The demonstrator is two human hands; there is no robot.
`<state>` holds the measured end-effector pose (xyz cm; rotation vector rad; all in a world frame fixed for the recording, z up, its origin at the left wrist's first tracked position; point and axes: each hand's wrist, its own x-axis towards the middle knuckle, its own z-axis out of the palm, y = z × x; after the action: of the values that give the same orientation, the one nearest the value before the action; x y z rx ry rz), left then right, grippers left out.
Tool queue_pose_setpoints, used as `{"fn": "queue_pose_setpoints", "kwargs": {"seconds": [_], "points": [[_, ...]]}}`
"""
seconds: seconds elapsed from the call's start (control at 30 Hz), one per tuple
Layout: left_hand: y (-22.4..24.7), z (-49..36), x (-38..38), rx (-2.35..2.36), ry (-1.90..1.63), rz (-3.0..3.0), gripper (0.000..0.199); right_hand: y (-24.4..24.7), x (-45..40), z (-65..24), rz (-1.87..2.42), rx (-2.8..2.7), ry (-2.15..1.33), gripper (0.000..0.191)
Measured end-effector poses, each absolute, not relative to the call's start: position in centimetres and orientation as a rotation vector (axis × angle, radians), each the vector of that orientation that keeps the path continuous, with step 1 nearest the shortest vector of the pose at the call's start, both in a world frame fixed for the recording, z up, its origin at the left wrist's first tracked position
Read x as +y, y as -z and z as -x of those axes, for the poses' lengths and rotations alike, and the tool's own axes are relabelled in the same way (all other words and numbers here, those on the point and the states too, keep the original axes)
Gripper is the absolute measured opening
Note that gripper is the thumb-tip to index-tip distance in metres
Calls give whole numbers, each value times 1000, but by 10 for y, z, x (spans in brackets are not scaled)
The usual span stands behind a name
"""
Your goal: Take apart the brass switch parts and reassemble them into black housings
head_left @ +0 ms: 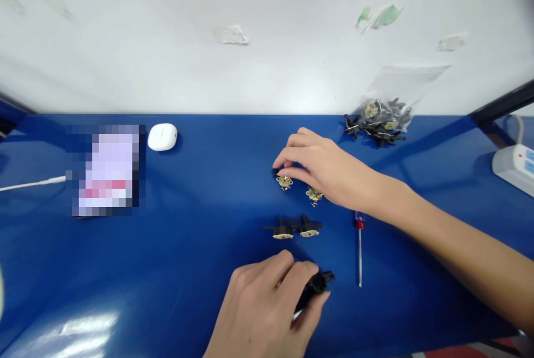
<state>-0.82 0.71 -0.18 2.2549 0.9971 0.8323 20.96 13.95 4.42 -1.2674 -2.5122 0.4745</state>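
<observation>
My left hand (267, 302) pinches a black plastic part (320, 281) between thumb and fingers, low in the view above the table. My right hand (317, 163) reaches in with thumb and fingertips close together at a small brass-coloured plate (284, 181); what lies between them is mostly hidden. Tiny screws (285, 189) lie just below that plate. A second brass-coloured plate (314, 194) is partly covered by the right hand, with small screws (314, 204) beside it. Between my hands stand two black parts with pale brass plates, one left (282, 230) and one right (309, 227).
A screwdriver (360, 252) lies right of the parts. A clear bag (392, 107) with several black parts rests by the white wall. At left are a phone (110, 171), a white earbud case (162, 137) and a cable (33, 184). A power strip (515, 167) sits far right.
</observation>
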Motion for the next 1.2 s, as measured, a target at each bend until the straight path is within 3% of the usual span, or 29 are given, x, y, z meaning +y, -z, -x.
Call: {"fn": "queue_pose_setpoints", "kwargs": {"seconds": [0.23, 0.57, 0.67, 0.77, 0.93, 1.07, 1.2], "points": [[1, 8, 4, 1065, -811, -2267, 26, -42, 141, -209, 1216, -2556, -473, 19], [-15, 6, 2, 1466, -1125, -2069, 17, -57, 132, -204, 1180, -2463, -349, 13], [-19, 4, 3, 1575, -1283, -1678, 39, -73, 105, -195, 1125, -2366, -291, 12], [-21, 4, 1, 1393, -1357, -1450, 67, -78, 67, -184, 1042, -2286, -326, 11], [-22, 9, -5, 1234, -1412, -1308, 28, -65, 16, -172, 1100, -1999, -581, 21], [-22, 16, 4, 1051, -1380, -1274, 31, -61, 5, -168, 1103, -1788, -718, 14], [-21, 19, 13, 878, -1283, -1228, 21, -64, 2, -171, 1139, -1636, -782, 10]]}}
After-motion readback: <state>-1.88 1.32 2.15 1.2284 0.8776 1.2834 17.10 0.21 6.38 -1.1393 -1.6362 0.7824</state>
